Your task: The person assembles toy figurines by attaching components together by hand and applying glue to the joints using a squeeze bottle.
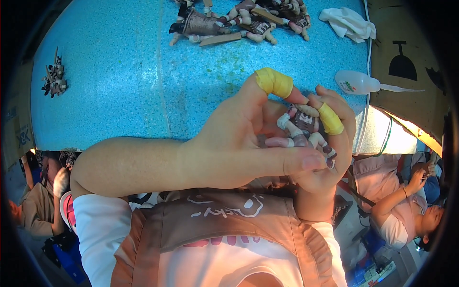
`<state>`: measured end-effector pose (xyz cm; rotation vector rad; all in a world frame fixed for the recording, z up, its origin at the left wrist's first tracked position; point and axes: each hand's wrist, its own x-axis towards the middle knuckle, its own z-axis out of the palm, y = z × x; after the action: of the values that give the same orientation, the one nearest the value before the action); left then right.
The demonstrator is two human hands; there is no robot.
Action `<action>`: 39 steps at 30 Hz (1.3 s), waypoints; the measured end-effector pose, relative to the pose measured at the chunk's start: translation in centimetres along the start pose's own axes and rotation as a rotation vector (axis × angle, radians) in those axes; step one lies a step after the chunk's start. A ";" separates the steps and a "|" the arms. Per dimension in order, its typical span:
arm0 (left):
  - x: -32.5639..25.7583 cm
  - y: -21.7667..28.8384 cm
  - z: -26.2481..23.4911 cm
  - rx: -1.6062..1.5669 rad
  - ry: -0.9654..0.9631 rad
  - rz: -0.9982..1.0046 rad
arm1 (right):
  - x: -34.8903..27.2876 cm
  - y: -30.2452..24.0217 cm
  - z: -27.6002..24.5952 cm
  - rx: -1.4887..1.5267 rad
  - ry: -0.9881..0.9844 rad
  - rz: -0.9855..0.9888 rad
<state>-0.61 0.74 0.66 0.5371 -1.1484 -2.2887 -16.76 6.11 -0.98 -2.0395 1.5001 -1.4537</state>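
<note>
Both my hands are closed around one small painted figurine (302, 123), brown and white with pinkish limbs, held just past the near edge of the blue table. My left hand (234, 138) grips it from the left, its thumb along the lower side and a yellow-taped finger bent over the top. From the right, my right hand (345, 138) cups it, with yellow tape on one finger too. The fingertips of both meet at the figurine's upper end. My fingers hide part of the figurine.
A pile of similar figurines (201, 23) with flat tan sticks lies at the table's far side. A smaller cluster (56, 81) stands far left. At right are a white cloth (348, 24), a squeeze bottle (356, 82) with a thin nozzle, and a cardboard box (406, 100). People sit on both sides.
</note>
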 end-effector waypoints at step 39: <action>-0.6 0.7 -0.9 0.209 -0.085 -0.007 | 0.3 -0.6 -0.1 -0.049 -0.025 0.097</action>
<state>0.52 0.18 0.75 0.5250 -1.4404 -2.2290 -16.49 6.20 -0.35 -1.9751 1.6164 -1.3631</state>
